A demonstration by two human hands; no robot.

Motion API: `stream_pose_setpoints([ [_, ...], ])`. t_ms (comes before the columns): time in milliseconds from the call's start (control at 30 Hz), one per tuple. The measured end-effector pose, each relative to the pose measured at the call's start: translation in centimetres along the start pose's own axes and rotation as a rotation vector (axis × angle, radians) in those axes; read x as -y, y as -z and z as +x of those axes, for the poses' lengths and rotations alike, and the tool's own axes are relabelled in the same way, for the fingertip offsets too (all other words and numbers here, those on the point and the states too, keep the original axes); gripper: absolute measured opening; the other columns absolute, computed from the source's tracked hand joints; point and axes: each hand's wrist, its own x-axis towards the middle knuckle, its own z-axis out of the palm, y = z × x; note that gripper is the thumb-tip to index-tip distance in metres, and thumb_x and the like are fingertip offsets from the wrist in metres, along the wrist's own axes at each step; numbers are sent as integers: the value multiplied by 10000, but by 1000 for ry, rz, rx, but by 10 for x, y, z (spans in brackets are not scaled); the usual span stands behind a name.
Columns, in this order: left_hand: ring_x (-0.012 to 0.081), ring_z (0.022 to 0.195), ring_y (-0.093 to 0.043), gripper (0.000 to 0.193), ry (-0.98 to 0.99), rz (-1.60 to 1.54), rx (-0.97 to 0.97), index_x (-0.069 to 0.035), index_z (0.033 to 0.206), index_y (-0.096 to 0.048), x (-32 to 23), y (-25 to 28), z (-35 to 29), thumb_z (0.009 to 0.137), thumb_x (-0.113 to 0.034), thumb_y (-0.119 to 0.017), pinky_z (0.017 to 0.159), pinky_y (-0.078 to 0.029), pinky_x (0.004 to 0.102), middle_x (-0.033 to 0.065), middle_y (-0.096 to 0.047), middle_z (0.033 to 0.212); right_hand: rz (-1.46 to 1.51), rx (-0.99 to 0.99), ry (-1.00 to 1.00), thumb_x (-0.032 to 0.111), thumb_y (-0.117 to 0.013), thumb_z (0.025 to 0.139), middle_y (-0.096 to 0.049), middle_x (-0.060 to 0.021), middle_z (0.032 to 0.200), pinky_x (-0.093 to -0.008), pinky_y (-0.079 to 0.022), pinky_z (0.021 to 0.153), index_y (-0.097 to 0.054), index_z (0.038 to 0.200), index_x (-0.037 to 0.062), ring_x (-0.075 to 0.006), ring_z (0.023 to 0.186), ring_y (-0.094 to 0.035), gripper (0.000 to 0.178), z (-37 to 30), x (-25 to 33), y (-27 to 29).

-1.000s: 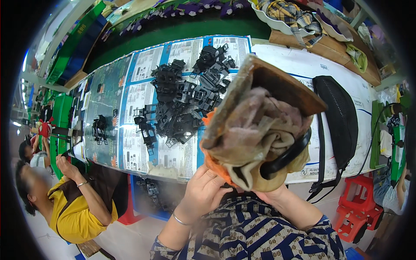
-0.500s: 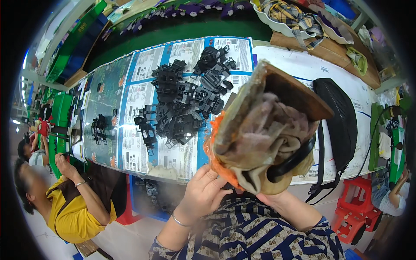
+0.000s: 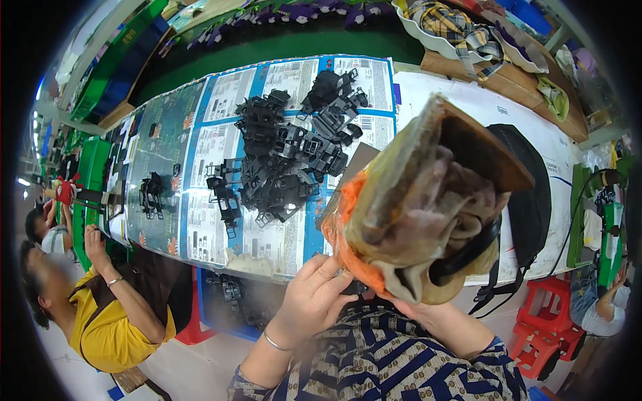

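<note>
A bulky machine head (image 3: 428,207), wrapped in stained cloth with orange material on its left side, stands before me and covers much of the work spot. At its lower left is my left hand (image 3: 316,297), fingers bent and pressed together; what they hold, if anything, is too hidden to name. My right hand (image 3: 428,313) reaches under the cloth from the right, and its fingers are out of sight behind it. Beyond my left hand, a heap of black plastic frame parts (image 3: 287,154) lies on the table, with a few loose ones (image 3: 152,194) farther left.
Printed sheets (image 3: 274,244) cover the table. A black mesh bag (image 3: 528,194) with straps lies to the right. Below the table's near edge sits a blue bin (image 3: 214,304) of black parts. Red stools (image 3: 548,314) stand at right. A co-worker in yellow (image 3: 124,327) sits at left.
The wrapped machine head appears farther right in the picture, and more of a grey plate shows beside it. My hands have barely moved. The co-worker's raised hand has shifted slightly.
</note>
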Motion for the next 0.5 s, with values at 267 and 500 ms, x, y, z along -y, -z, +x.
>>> stream_pose_setpoints([
  [267,331,839,-519,426,11,11,13,14,982,-544,-3,-1,0,610,-114,-707,741,-450,375,216,-509,1164,15,-2,-32,141,-518,878,-425,39,669,-203,-265,458,-476,921,62,-48,478,-346,99,3,-10,13],
  [500,325,820,-523,420,11,8,-2,19,971,-549,-3,-2,2,601,-100,-709,722,-456,370,224,-508,1167,46,27,-10,145,-515,877,-432,37,676,-199,-269,462,-471,926,62,-46,483,-349,106,7,-10,14],
])
